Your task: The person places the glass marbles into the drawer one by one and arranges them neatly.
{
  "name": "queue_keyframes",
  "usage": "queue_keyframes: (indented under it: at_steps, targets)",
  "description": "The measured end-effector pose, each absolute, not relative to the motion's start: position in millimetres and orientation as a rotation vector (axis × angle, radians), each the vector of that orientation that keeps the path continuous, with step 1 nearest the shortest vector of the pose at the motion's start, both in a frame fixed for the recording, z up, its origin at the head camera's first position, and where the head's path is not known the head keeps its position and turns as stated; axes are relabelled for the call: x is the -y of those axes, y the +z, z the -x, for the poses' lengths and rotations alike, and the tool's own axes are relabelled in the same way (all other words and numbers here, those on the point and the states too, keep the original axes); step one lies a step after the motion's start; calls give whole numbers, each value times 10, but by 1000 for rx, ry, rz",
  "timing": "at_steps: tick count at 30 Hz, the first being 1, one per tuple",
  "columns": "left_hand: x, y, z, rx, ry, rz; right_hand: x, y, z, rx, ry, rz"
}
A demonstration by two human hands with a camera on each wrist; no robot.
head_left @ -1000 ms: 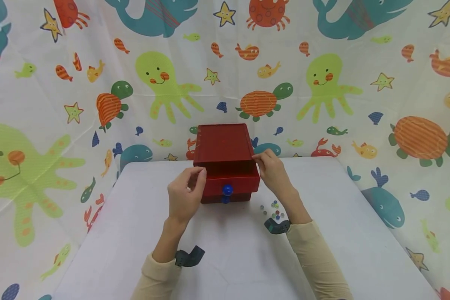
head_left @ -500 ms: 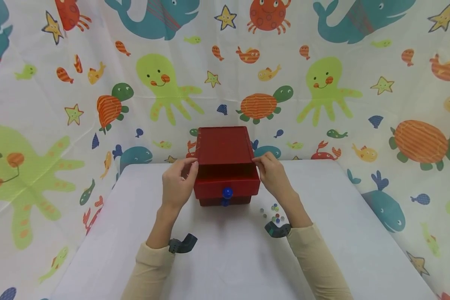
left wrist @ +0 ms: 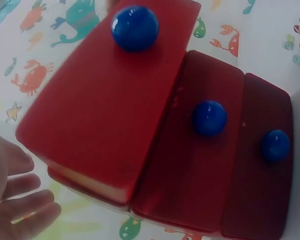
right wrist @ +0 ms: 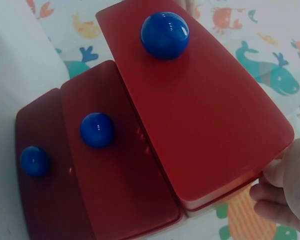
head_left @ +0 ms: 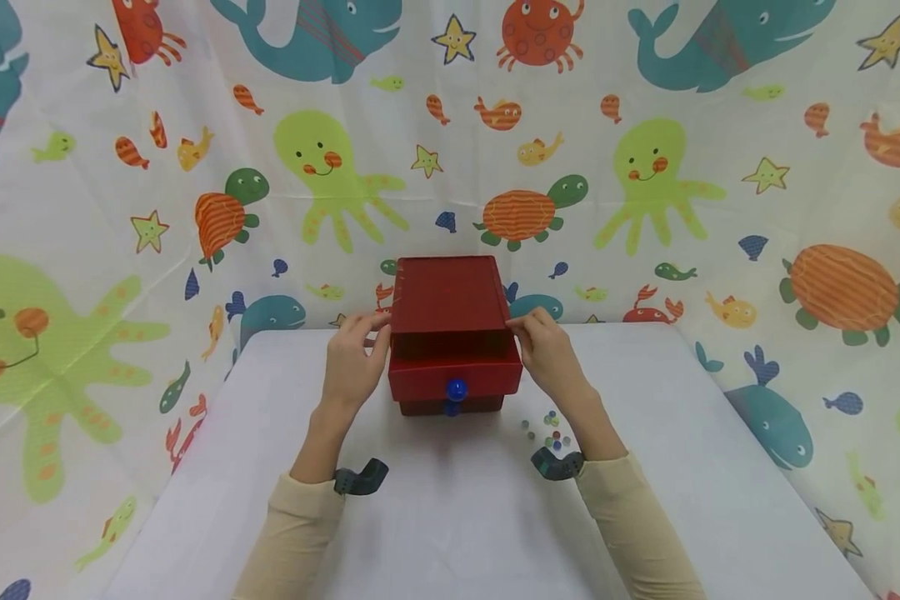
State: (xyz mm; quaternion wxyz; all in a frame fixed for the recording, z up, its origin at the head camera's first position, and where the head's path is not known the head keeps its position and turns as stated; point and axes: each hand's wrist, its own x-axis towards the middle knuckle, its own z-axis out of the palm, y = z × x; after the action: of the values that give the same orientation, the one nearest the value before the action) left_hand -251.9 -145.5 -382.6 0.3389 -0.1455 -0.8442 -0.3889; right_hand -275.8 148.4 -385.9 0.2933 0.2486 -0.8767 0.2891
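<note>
A small red drawer box stands at the far end of the table, its top drawer pulled out. The drawers' round blue knobs face me, and the two lower drawers are closed. My left hand is beside the box's upper left side. In the left wrist view its fingers are spread, loosely bent and hold nothing. My right hand is at the box's upper right side, with loosely bent fingertips at the edge. Whether they press on it is hard to see. The drawer's inside is in shadow.
Several small coloured marbles lie on the white table right of the box, near my right forearm. A white curtain printed with sea animals hangs behind the table and along its sides.
My left hand has moved left and back from the drawer's front left corner to the box's left side, its fingers opening a little. My right hand has stayed at the right side.
</note>
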Motion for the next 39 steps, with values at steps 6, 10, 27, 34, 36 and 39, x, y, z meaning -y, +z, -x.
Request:
queue_keyframes:
  at_steps: [6,10,27,34,36,39]
  targets:
    - [1501,-3896,2576,2228,-994,448,-1480,-3868,2758,2335,764,-662]
    - [1520,-3952,2610,2244,-950,475,-1478,-3870,2752,2333,762,-659]
    - [1526,-4090,2644,2178,-965,500,-1469,-3865,2742,2310,784,-659]
    - [1503,-4100,2643,2157,-992,487,-1466,-3855,2728,2330,830,-626]
    - [1500,-4104,2647,2148,-994,484,-1473,-3857,2726,2328,846,-623]
    - [1491,-4118,2658,2123,-989,488,-1487,-3871,2726,2329,860,-623]
